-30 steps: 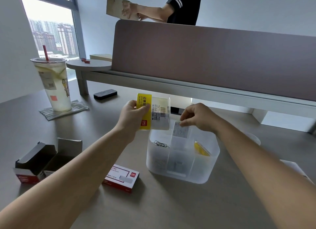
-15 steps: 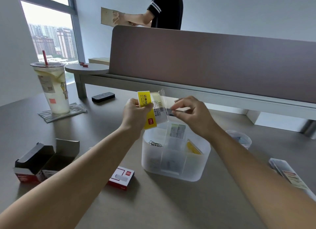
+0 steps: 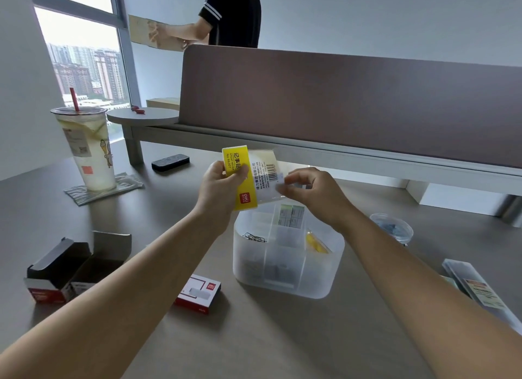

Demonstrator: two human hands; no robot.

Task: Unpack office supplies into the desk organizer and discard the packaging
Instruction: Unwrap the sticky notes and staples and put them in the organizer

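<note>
Desk point(image 3: 282, 336), frame centre: left hand point(image 3: 219, 185) grips sticky-note pack point(image 3: 248, 178); right hand point(image 3: 309, 190), risen from organizer point(image 3: 288, 251), now pinches its wrapper, so unwrapping is underway.

Two hands, left hand point(image 3: 219, 190) and right hand point(image 3: 312, 193), mid-frame. One sticky-note pack point(image 3: 248, 178) between them. One translucent desk organizer point(image 3: 285, 277) at centre, with one bunch of paper clips point(image 3: 254, 238) and one yellow item point(image 3: 315, 244) inside. Two opened cardboard boxes point(image 3: 77, 268) lower left. One red-and-white staple box point(image 3: 197, 294). One lidded drink cup point(image 3: 87, 149) with one red straw point(image 3: 74, 99), left. One small round clear tub point(image 3: 392, 231) and one long clear pack point(image 3: 480, 291), right. One black flat object point(image 3: 170, 162). One other person point(image 3: 226, 16), top
</note>
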